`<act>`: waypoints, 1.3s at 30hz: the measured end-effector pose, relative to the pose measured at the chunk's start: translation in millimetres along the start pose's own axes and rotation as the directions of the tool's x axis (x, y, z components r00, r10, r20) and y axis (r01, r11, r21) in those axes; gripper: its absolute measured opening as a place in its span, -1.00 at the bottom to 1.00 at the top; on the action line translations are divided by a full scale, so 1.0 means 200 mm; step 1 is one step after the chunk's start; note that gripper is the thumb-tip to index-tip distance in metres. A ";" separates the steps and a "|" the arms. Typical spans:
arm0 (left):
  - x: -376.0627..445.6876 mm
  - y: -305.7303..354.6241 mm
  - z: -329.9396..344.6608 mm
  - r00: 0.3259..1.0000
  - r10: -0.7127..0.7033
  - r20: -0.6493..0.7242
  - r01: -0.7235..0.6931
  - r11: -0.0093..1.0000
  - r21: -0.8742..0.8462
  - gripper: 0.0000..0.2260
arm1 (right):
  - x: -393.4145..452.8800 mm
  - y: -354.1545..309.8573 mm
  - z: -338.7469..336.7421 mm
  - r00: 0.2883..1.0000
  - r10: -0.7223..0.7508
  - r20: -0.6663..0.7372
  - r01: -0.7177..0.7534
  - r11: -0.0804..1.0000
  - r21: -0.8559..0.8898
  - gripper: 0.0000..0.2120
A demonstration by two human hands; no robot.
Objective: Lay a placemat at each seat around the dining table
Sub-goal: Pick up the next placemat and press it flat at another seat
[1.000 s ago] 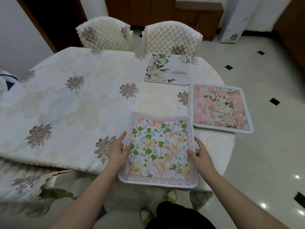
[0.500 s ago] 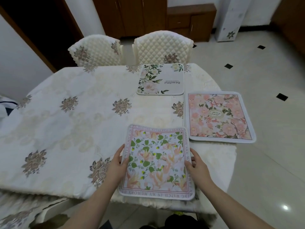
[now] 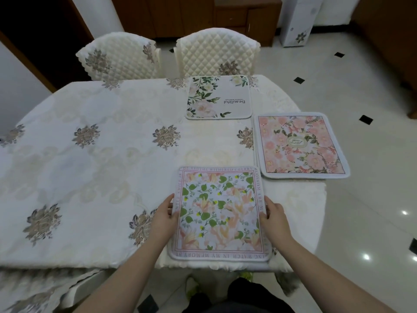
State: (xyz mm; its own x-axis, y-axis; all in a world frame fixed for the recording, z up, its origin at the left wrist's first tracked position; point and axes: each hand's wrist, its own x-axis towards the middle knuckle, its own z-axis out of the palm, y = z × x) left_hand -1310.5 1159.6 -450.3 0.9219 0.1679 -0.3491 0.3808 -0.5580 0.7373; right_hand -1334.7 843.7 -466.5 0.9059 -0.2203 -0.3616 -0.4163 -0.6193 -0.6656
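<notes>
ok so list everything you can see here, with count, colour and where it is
green-leaf placemat: 1, white with green leaves and a pink lettered border, near table edge, between both hands
pink floral placemat: 1, pink flowers, white rim, right end of table, overhanging the edge
white "Beautiful" placemat: 1, white with green sprigs, far side before the right chair
tablecloth: 1, cream with grey-brown flower motifs, covering the table
chairs: 2, cream quilted covers, far side
wooden cabinet: 1, brown, back wall
floor: pale tiles with small black diamonds
left hand: holds the mat's left edge
right hand: holds the mat's right edge
</notes>
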 end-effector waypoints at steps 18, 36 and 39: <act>0.10 -0.17 -0.14 0.965 0.207 0.163 -0.237 0.952 0.194 -0.55 | -0.14 -0.12 0.11 0.997 0.071 -0.003 -0.067 0.913 -0.403 -0.48; 0.22 -0.03 0.05 0.802 0.584 0.121 -0.576 0.706 0.411 -0.59 | -0.05 -0.28 0.35 0.943 -0.303 0.135 0.331 0.832 -0.446 -0.27; 0.29 0.02 0.14 0.784 0.576 0.231 -0.608 0.638 0.472 -0.56 | 0.03 -0.36 0.40 0.894 -0.407 0.186 0.445 0.770 -0.457 -0.34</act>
State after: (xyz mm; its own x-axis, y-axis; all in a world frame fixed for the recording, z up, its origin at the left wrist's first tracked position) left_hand -1258.4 1144.9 -484.1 0.9258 -0.3775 0.0175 -0.3510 -0.8417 0.4102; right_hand -1305.2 948.2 -472.7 0.9653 0.1950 -0.1738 0.1182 -0.9194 -0.3753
